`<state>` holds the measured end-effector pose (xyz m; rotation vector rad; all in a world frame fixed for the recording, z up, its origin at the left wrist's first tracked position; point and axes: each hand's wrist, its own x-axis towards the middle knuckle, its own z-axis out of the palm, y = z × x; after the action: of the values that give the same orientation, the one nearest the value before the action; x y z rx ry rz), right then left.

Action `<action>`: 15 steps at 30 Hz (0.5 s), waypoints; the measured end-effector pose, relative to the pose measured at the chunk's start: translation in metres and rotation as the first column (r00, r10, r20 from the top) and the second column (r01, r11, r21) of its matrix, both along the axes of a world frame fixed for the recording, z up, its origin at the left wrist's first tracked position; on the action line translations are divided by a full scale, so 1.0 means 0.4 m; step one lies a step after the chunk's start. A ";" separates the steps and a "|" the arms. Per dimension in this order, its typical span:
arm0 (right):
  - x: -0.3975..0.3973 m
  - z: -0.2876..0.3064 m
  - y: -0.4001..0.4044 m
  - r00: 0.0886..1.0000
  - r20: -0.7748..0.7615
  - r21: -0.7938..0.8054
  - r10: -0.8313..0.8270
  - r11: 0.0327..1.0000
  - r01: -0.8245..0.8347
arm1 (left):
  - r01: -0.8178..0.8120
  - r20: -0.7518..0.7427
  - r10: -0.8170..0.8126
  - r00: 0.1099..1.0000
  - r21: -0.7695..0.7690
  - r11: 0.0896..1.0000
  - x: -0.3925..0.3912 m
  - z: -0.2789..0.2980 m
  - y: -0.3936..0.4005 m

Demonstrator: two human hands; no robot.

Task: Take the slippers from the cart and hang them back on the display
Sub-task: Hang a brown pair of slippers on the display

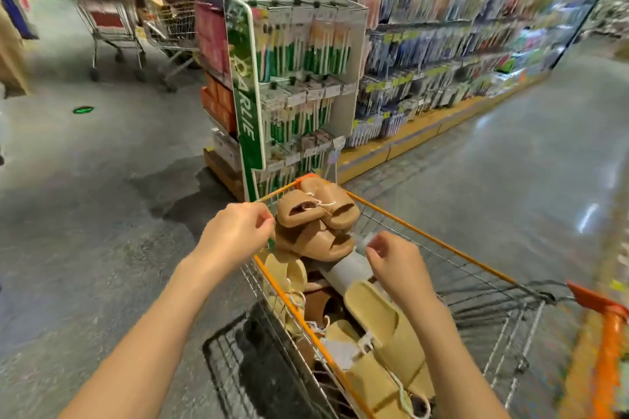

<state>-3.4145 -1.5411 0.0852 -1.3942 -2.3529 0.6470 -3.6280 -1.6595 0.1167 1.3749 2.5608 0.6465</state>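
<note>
An orange-rimmed wire cart (432,241) holds several slippers. A tan pair (318,209) tied with white string lies on top at the far end, with another tan pair (323,243) under it. A pale yellow pair (384,333) lies slanted across the near left rim, just below my right wrist. My left hand (235,231) hovers over the cart's far left corner, fingertips pinched on something small with a green bit showing under them. My right hand (398,265) is above the middle of the cart, fingers curled round a small blurred clear piece. What each hand holds is too blurred to name.
A green-edged stand of hanging toothbrush packs (299,85) rises just beyond the cart. A long shelf aisle (459,54) runs to the right. Two other carts (112,27) stand at the back left. Open grey floor (85,214) lies to the left.
</note>
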 end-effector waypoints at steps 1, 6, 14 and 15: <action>-0.021 0.002 0.031 1.000 -0.009 -0.005 -0.019 1.000 0.019 | 0.013 0.009 -0.013 1.000 0.010 1.000 -0.015 0.001 0.041; -0.124 -0.040 0.169 0.979 -0.102 -0.242 -0.174 0.959 0.146 | 0.137 0.029 -0.136 0.990 -0.025 0.990 -0.068 -0.043 0.280; -0.342 -0.197 0.341 0.866 -0.070 -0.629 -0.495 0.696 0.347 | 0.439 0.159 -0.410 0.898 -0.259 0.861 -0.186 -0.225 0.661; -0.374 -0.215 0.359 0.847 -0.073 -0.648 -0.526 0.671 0.360 | 0.463 0.160 -0.435 0.886 -0.274 0.843 -0.200 -0.242 0.701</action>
<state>-3.5642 -1.3974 -0.0007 -1.9201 -1.5299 1.4194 -3.7079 -1.3792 0.0200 1.6955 2.0361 0.2124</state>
